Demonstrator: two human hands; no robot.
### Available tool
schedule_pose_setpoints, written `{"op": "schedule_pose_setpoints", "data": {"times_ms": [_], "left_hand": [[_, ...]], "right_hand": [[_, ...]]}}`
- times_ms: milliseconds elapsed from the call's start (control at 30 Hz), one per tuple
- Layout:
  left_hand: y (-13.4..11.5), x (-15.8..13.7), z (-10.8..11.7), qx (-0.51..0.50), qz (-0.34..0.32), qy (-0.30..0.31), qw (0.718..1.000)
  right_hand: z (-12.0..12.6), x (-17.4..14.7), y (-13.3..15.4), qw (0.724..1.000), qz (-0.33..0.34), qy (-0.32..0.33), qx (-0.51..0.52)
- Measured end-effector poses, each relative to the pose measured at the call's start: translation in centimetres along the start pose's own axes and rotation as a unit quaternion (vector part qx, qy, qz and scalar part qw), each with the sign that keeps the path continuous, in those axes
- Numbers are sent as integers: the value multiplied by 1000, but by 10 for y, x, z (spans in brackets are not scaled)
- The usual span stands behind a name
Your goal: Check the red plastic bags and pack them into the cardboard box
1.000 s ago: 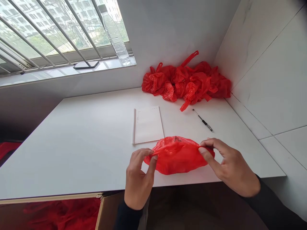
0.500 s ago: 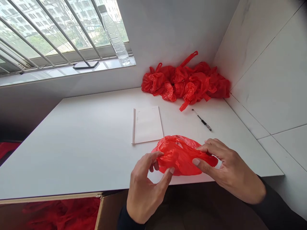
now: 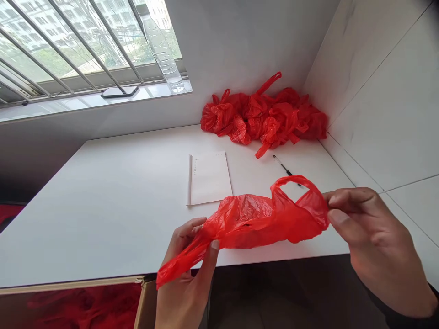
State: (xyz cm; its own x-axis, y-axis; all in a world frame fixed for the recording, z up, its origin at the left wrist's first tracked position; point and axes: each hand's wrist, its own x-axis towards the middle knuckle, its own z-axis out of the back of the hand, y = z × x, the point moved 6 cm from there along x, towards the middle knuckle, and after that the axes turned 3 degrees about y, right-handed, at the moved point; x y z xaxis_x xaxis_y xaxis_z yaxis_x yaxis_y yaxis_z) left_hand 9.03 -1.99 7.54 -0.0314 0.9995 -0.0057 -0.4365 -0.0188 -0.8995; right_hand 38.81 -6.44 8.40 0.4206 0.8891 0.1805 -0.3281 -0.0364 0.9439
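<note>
A red plastic bag (image 3: pixel 250 221) is stretched sideways between my hands, above the front edge of the white table (image 3: pixel 113 205). My left hand (image 3: pixel 190 269) pinches one end between thumb and fingers, and a strip of the bag hangs over that hand toward the lower left. At the other end, my right hand (image 3: pixel 373 228) grips the edge beside a looped handle that stands up open. Behind the bag lies an envelope-like white paper pad (image 3: pixel 211 178). The black pen (image 3: pixel 286 168) is partly covered by the handle loop.
Crumpled red plastic bags (image 3: pixel 264 116) are heaped against the back wall. An open cardboard box (image 3: pixel 140 304) with red material inside stands below the table's front left. A clear bottle (image 3: pixel 164 55) and a phone-like flat object (image 3: pixel 119 92) rest on the windowsill.
My hands have moved apart, the left one left and down, the right one to the right. The bag went from a bunched shape to a stretched one, and its handle loop now shows.
</note>
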Motion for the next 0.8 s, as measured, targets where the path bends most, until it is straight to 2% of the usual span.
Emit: {"op": "schedule_pose_setpoints", "data": {"times_ms": [67,133,167,233,300,333,400,500,567,700,800], "left_hand": [[-3,0,-2,-11,-4,3,1000],[-5,2,-5,-18,14,-1,1000],[-6,2,-6,-18,28,-6,999],[-9,4,-10,-21,40,-22,999],[-11,6,-14,-33,41,-37,998],[-11,7,-15,-41,43,-48,997],[-9,8,-15,-55,56,-76,994],[-6,8,-10,-46,73,-121,989],[-3,8,-8,-38,70,-132,988],[2,9,-14,-93,78,-72,990],[0,7,-26,-158,113,13,981]], "right_hand": [[-1,-6,19,998,55,-14,9],[-10,-13,47,987,157,8,-31],[-19,-17,62,972,223,40,-68],[-45,-26,81,921,336,133,-145],[-70,-31,81,873,383,217,-212],[-79,-30,75,857,381,248,-244],[-89,-25,56,846,345,266,-307],[-91,-23,32,840,288,273,-371],[-91,-26,23,828,279,282,-396],[-99,-31,14,795,270,298,-453],[-100,-21,8,782,237,242,-523]]}}
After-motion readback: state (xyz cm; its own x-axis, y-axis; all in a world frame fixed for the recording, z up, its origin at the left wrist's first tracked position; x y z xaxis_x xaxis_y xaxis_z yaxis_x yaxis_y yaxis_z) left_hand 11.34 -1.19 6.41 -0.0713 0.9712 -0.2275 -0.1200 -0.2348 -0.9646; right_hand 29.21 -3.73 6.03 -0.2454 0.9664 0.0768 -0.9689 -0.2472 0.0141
